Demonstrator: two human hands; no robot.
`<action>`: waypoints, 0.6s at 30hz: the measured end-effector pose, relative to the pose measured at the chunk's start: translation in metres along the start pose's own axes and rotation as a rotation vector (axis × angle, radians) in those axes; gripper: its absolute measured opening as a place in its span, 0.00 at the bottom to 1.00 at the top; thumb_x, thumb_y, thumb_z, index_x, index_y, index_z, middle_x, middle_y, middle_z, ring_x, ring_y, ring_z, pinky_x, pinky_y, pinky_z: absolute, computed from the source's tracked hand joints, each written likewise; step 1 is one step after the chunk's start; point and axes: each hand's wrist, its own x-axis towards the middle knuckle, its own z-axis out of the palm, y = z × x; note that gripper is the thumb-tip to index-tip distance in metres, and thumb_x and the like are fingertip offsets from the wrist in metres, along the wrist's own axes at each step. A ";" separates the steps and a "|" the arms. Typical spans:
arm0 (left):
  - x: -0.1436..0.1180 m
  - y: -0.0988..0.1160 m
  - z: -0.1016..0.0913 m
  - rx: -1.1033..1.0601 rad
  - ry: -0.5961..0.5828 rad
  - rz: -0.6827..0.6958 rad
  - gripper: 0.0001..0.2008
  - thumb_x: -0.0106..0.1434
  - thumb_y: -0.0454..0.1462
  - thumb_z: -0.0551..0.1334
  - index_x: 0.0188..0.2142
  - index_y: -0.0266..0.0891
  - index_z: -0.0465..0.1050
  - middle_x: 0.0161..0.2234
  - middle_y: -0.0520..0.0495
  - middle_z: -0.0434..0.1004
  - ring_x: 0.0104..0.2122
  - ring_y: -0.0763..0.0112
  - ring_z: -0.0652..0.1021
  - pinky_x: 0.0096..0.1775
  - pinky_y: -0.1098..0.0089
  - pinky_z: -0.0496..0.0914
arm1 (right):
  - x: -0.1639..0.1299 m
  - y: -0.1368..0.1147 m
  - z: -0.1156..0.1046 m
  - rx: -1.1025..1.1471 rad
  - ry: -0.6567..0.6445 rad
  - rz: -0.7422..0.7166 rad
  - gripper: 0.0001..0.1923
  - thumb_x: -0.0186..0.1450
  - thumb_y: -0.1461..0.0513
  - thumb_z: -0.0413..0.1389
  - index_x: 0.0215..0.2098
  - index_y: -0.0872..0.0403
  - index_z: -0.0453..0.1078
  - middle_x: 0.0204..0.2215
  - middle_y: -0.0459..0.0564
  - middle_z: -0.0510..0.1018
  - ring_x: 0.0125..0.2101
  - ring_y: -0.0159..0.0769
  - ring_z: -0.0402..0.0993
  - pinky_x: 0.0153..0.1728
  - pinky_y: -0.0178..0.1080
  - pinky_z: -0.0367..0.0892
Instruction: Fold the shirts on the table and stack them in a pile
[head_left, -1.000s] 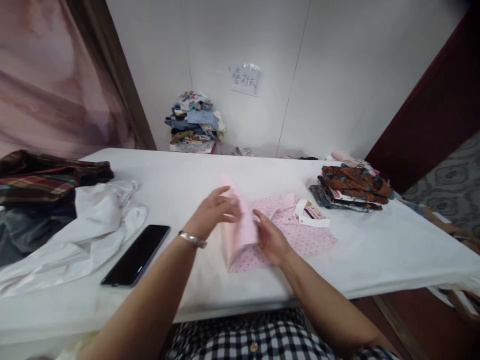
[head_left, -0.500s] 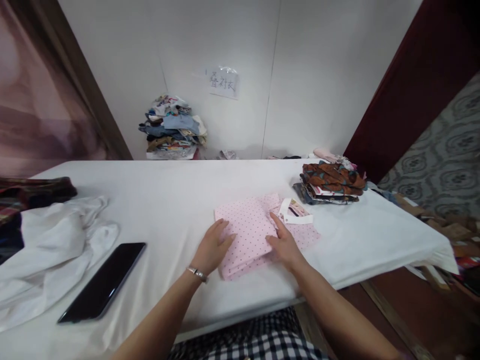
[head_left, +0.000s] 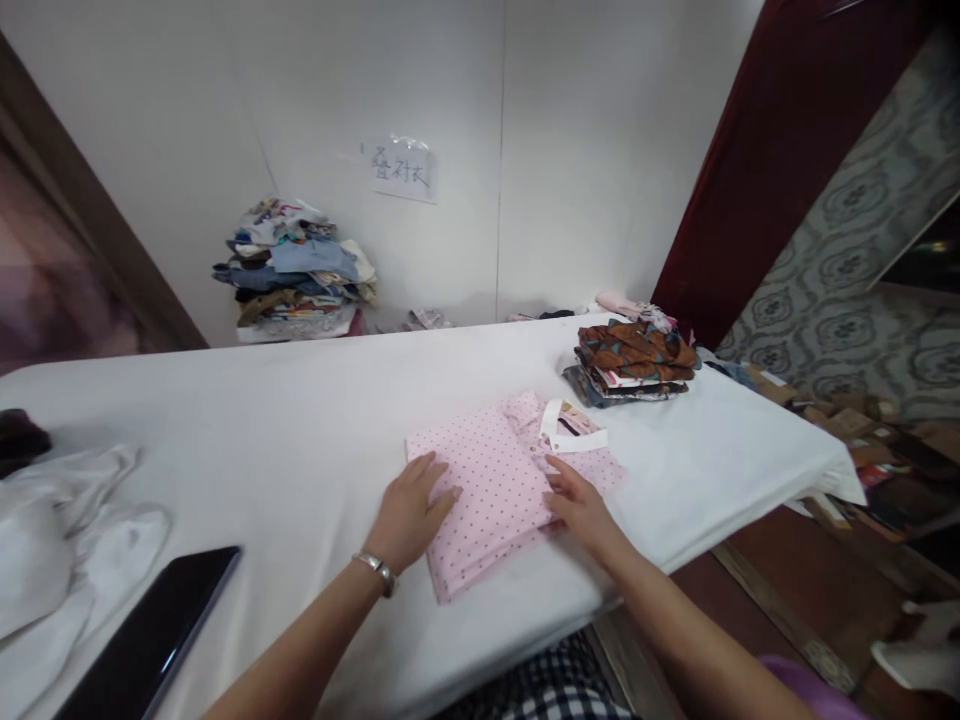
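The pink dotted shirt (head_left: pixel 491 490) is lying folded into a flat rectangle near the front edge of the white surface (head_left: pixel 300 420), its white-lined collar (head_left: pixel 570 432) facing away from the person. The garment is judged light, soft and limp: it is offering no stiffness of its own and is likely to sag or unfold if lifted by one corner. The soundest hold is judged to be both side edges of the folded stack at once, fingers under, thumbs on top, so that the layers are travelling together.

The left hand (head_left: pixel 409 510) is lying open, palm down, fingers spread across the shirt's left edge, pressing rather than gripping. The right hand (head_left: pixel 581 505) is likewise open and flat, fingertips touching the right edge of the fold just below the collar. Neither hand is closing on anything.

A stack of folded patterned garments (head_left: pixel 634 362) is sitting well apart to the right rear. A dark phone (head_left: pixel 150 640) and crumpled white cloth (head_left: pixel 60 540) are lying to the left. A heap of clothes (head_left: pixel 296 270) is resting against the wall beyond the surface.
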 end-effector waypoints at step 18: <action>0.210 0.025 0.023 -0.070 -0.548 -0.035 0.46 0.49 0.52 0.64 0.64 0.39 0.51 0.60 0.35 0.64 0.45 0.52 0.77 0.34 0.64 0.73 | -0.032 -0.004 0.008 0.439 0.085 0.407 0.20 0.55 0.52 0.65 0.38 0.56 0.68 0.35 0.50 0.76 0.29 0.29 0.74 0.22 0.29 0.65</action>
